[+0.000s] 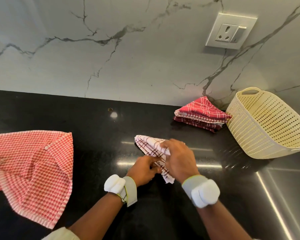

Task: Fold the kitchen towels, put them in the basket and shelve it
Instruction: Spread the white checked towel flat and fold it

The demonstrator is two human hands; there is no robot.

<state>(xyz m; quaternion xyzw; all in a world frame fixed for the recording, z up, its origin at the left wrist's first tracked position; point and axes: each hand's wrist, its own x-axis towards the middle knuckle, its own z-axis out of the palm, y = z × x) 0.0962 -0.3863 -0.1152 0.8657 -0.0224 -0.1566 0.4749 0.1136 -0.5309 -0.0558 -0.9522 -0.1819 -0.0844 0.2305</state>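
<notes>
White towel with dark red checks (150, 146), partly folded, at the middle of the black table (93, 122) — held between both hands. Left hand (143, 168) pinching the near edge, fingers curled on the cloth; right hand (177, 158) draped over the top, grip closed around the fold. White padded bands with grey straps (201, 189) on both wrists.

To the left, flat but rumpled on the table, a red-and-white checked towel (33, 167), unfolded. To the right rear, a stack of folded red towels (201, 115), touching the wall of a cream perforated basket (267, 129) — tilted, handle cut-out uppermost, standing at the table's right end beside a steel surface (284, 196). Behind, a white marble backsplash (111, 58) with grey veins and a white socket plate with switch (230, 32). No legible writing or brand marks anywhere.
</notes>
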